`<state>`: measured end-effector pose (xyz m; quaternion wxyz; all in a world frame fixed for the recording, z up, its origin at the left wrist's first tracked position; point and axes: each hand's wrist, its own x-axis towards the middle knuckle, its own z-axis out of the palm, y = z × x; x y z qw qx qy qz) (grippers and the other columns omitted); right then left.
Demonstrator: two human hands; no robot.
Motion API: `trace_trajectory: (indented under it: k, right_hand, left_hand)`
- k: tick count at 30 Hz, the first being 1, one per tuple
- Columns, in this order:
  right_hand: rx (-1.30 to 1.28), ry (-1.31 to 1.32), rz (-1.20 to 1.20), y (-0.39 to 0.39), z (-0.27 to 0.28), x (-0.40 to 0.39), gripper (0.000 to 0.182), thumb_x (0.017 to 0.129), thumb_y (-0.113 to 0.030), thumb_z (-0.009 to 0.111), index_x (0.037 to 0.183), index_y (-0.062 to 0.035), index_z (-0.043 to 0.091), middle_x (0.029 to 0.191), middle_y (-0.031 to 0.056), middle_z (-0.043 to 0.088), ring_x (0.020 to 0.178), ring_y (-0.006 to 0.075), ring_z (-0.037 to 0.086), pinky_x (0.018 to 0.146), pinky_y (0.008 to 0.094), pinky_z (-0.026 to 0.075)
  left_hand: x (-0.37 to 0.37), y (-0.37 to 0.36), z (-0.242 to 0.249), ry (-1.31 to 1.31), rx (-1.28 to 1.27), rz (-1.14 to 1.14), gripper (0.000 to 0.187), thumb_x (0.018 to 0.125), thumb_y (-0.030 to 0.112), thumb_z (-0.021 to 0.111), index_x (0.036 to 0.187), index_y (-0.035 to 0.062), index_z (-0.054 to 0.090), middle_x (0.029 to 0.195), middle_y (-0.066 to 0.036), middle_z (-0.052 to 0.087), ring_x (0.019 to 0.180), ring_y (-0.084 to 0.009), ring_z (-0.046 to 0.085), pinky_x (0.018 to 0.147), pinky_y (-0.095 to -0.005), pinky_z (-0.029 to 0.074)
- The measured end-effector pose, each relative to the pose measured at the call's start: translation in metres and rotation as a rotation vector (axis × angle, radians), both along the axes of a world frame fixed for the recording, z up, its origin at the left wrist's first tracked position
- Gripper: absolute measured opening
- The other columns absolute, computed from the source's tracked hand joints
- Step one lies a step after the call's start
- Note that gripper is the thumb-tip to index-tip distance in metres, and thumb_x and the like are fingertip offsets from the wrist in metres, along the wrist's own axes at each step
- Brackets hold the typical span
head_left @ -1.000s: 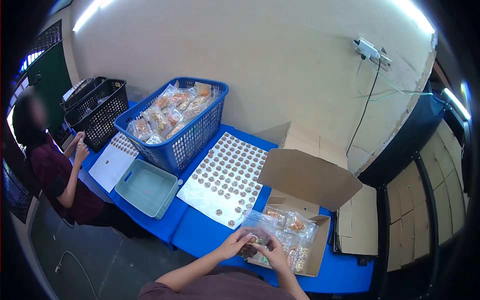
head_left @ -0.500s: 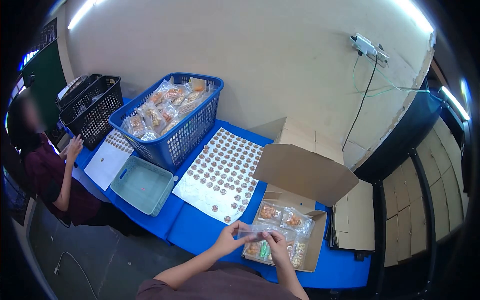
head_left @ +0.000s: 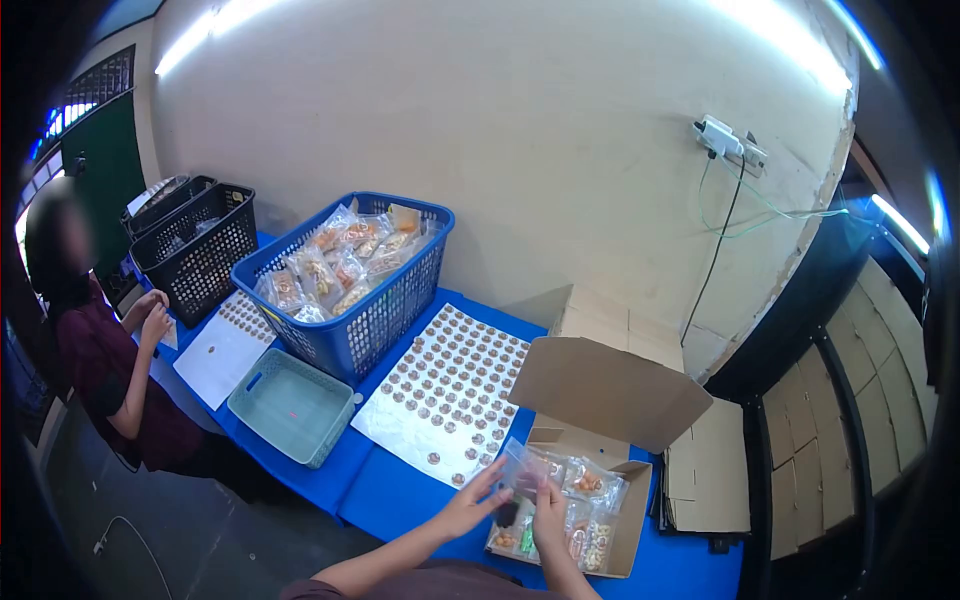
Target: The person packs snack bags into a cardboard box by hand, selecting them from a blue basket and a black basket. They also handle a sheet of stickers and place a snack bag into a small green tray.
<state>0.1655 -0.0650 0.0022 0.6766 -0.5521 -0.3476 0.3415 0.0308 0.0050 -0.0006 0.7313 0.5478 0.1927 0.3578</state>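
Note:
A clear plastic bag (head_left: 521, 463) stands raised over an open cardboard box (head_left: 622, 545). My right hand (head_left: 548, 512) pinches its right side. My left hand (head_left: 474, 505) is at the bag's left edge, fingers stretched and apart. A small dark patch (head_left: 508, 513) shows below the bag, between my hands. In the box lie several clear packets, among them one of orange-brown pieces (head_left: 588, 481) and one of pale rings (head_left: 598, 540). The hands and bag hide part of these. Beside the box is a white sheet (head_left: 400, 432) with rows of round brown stickers.
On the blue table (head_left: 385, 492) stand a blue basket (head_left: 440, 255) full of packets, a grey-green tray (head_left: 290, 448) and black crates (head_left: 190, 265). Flat cardboard (head_left: 708, 475) is stacked at the right. Another person (head_left: 100, 370) works at the left, near another sticker sheet (head_left: 205, 365).
The bag has gone from lying nearly flat between both hands to upright. My left fingers have spread apart. The other person's hands have lowered, and the view has tilted up.

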Motion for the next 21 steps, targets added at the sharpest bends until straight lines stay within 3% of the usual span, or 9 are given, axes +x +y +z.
trace_trajectory:
  k: [3, 5, 7, 8, 11, 12, 15, 16, 21]
  right_hand:
    - [0.14, -0.283, 0.109, 0.001, 0.005, -0.024, 0.04, 0.1, -0.026, 0.039, 0.122, 0.0031, 0.054, 0.095, 0.0073, 0.06, 0.084, 0.0144, 0.055, 0.078, 0.0282, 0.044]
    - [0.091, -0.23, 0.061, 0.002, 0.02, -0.03, 0.036, 0.097, -0.02, 0.045, 0.125, 0.0006, 0.053, 0.09, 0.006, 0.055, 0.079, 0.0139, 0.049, 0.075, 0.0273, 0.041]
    - [0.078, -0.494, -0.138, 0.001, 0.025, -0.025, 0.038, 0.095, -0.016, 0.052, 0.13, -0.0023, 0.047, 0.082, 0.0026, 0.048, 0.074, 0.0132, 0.044, 0.074, 0.0258, 0.039]
    - [0.012, -0.507, -0.172, -0.003, 0.027, -0.021, 0.049, 0.084, -0.012, 0.066, 0.129, -0.0047, 0.049, 0.091, 0.0055, 0.049, 0.079, 0.0142, 0.045, 0.073, 0.0261, 0.039]
    - [-0.047, -0.595, -0.498, -0.004, 0.059, -0.022, 0.051, 0.074, -0.015, 0.075, 0.119, -0.0028, 0.055, 0.1, 0.0075, 0.046, 0.082, 0.0168, 0.043, 0.076, 0.0291, 0.039]
    - [-0.063, -0.522, -0.467, -0.005, 0.063, -0.016, 0.044, 0.069, -0.018, 0.08, 0.106, -0.0014, 0.062, 0.108, 0.0094, 0.046, 0.105, 0.0239, 0.045, 0.093, 0.0391, 0.036]
    - [-0.066, -0.4, -0.13, -0.013, 0.038, 0.015, 0.036, 0.069, -0.016, 0.079, 0.098, -0.0004, 0.065, 0.112, 0.0111, 0.048, 0.111, 0.0245, 0.046, 0.096, 0.0398, 0.035]
    - [-0.064, -0.423, -0.08, -0.015, 0.035, 0.021, 0.018, 0.077, -0.01, 0.071, 0.091, 0.0003, 0.066, 0.11, 0.0127, 0.055, 0.11, 0.0236, 0.05, 0.094, 0.038, 0.038]
    - [-0.048, -0.144, 0.027, -0.015, 0.038, 0.018, 0.025, 0.095, -0.016, 0.05, 0.092, 0.0002, 0.069, 0.096, 0.0107, 0.066, 0.094, 0.0185, 0.059, 0.087, 0.0304, 0.043]
  left_hand:
    - [0.013, -0.016, 0.018, 0.127, -0.007, -0.041, 0.05, 0.093, 0.025, 0.058, 0.132, -0.0002, 0.041, 0.118, -0.008, 0.056, 0.109, -0.015, 0.052, 0.095, -0.0281, 0.04]
    - [0.019, -0.019, 0.026, 0.059, -0.049, 0.054, 0.041, 0.094, 0.027, 0.056, 0.122, -0.0026, 0.05, 0.107, -0.005, 0.059, 0.1, -0.011, 0.053, 0.089, -0.0272, 0.042]
    - [0.02, -0.013, 0.019, 0.071, -0.122, -0.015, 0.033, 0.097, 0.027, 0.048, 0.111, -0.0016, 0.058, 0.105, -0.006, 0.06, 0.102, -0.0128, 0.054, 0.092, -0.0281, 0.042]
    - [0.023, -0.015, 0.017, 0.057, -0.108, 0.023, 0.036, 0.098, 0.03, 0.045, 0.103, -0.0016, 0.062, 0.101, -0.006, 0.064, 0.097, -0.0131, 0.057, 0.093, -0.0276, 0.042]
    - [0.017, -0.017, 0.029, 0.031, -0.146, -0.005, 0.038, 0.099, 0.031, 0.044, 0.104, -0.0031, 0.061, 0.106, -0.008, 0.064, 0.098, -0.0139, 0.058, 0.093, -0.028, 0.043]
    - [0.018, -0.018, 0.026, 0.026, -0.146, 0.001, 0.038, 0.099, 0.031, 0.044, 0.104, -0.0031, 0.061, 0.106, -0.008, 0.064, 0.098, -0.0139, 0.058, 0.093, -0.028, 0.043]
    - [0.018, -0.02, 0.022, 0.055, -0.05, 0.001, 0.04, 0.098, 0.031, 0.047, 0.107, -0.0037, 0.063, 0.103, -0.009, 0.066, 0.09, -0.0108, 0.061, 0.082, -0.0254, 0.047]
    - [0.017, -0.016, 0.029, 0.165, 0.106, 0.014, 0.039, 0.097, 0.032, 0.047, 0.106, -0.0033, 0.064, 0.101, -0.009, 0.067, 0.089, -0.0109, 0.061, 0.082, -0.0252, 0.048]
    - [0.016, -0.002, 0.026, 0.239, 0.225, 0.084, 0.038, 0.096, 0.032, 0.05, 0.102, -0.0023, 0.065, 0.09, -0.008, 0.069, 0.086, -0.0117, 0.062, 0.077, -0.0254, 0.049]
